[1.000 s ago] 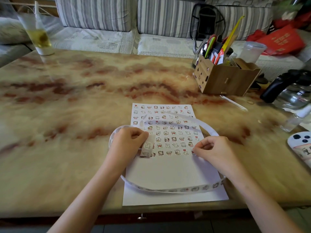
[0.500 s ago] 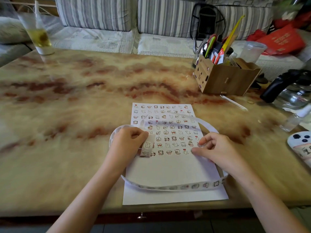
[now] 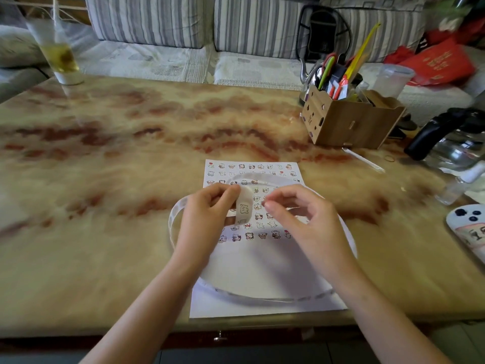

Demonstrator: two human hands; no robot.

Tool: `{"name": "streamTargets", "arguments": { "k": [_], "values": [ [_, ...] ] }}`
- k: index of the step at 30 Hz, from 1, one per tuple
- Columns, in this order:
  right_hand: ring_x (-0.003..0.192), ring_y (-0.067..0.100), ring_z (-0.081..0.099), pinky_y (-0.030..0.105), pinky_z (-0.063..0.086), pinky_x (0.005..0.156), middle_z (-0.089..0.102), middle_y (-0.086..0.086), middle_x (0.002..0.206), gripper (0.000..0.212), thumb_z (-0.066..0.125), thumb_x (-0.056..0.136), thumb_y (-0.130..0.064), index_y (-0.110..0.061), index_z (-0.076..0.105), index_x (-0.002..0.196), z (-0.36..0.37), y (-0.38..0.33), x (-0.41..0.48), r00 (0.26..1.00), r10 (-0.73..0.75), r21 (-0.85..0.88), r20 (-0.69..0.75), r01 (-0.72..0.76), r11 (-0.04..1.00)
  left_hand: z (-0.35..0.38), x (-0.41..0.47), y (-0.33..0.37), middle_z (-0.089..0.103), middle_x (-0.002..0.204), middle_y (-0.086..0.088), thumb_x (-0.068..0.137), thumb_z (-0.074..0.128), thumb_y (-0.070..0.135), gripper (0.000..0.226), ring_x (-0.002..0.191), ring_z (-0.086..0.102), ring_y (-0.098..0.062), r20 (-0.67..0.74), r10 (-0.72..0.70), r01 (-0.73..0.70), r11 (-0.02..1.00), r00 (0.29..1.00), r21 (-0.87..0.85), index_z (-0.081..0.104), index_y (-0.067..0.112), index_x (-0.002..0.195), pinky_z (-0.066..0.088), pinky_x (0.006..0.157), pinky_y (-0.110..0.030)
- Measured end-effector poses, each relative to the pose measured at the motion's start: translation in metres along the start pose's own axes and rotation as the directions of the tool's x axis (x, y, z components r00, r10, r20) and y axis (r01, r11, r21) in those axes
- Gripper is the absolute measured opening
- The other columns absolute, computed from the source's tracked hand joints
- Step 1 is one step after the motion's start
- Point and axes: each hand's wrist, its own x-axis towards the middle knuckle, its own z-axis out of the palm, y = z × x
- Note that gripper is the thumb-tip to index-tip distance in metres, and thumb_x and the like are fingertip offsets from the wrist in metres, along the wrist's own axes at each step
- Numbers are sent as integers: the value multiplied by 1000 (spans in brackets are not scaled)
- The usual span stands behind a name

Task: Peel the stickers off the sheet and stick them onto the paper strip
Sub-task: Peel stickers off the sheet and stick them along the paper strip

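Note:
A white sticker sheet with rows of small cartoon stickers lies flat near the table's front edge. A long white paper strip loops over and around it, with several stickers along its near run. My left hand pinches the strip's free end and holds it raised above the sheet; a sticker shows on that end. My right hand hovers just right of that end, thumb and forefinger pinched together on a tiny sticker that is hard to make out in the blur.
A wooden organiser box with pens and scissors stands at the back right. A glass kettle, a small bottle and a phone sit along the right edge. A glass of drink is far left.
My right hand left the sheet's right side and rose leftward to the strip's end. My left hand lifted that end higher above the sheet.

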Motion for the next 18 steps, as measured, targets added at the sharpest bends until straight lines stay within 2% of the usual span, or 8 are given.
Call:
{"name": "streamTargets", "arguments": {
  "k": [4,11,14,18],
  "values": [
    [82,5,66,12,48,74,72,-10,84,9,72,83,-15,-21,69,90,11,-3,0,1000,-3,74,-23,4,997,9,-7,-2,73,80,-10,95,55,11,19,76,71,-15,25,-7,10,994,1000,-106,70,1,91,58,67,-24],
    [76,6,67,16,50,71,72,-9,79,8,73,81,-11,-19,73,85,10,4,-1,998,26,99,-50,-21,995,14,-11,-3,71,97,-21,96,54,13,20,85,70,-20,64,-65,77,976,996,-202,68,-1,97,57,68,-24],
    [75,6,67,14,49,70,72,-10,78,9,73,81,-11,-20,73,84,10,5,1,998,14,104,-58,-8,995,15,-14,-1,72,94,-18,96,53,14,21,82,71,-16,76,-63,77,977,995,-197,69,1,94,57,68,-23],
    [78,7,68,16,49,73,72,-13,80,9,73,83,-15,-23,73,86,6,7,2,997,-6,80,-72,12,997,12,-15,3,75,77,-5,98,49,23,30,74,72,-13,91,-53,68,984,994,-164,70,6,85,58,68,-23]
  ]
}}
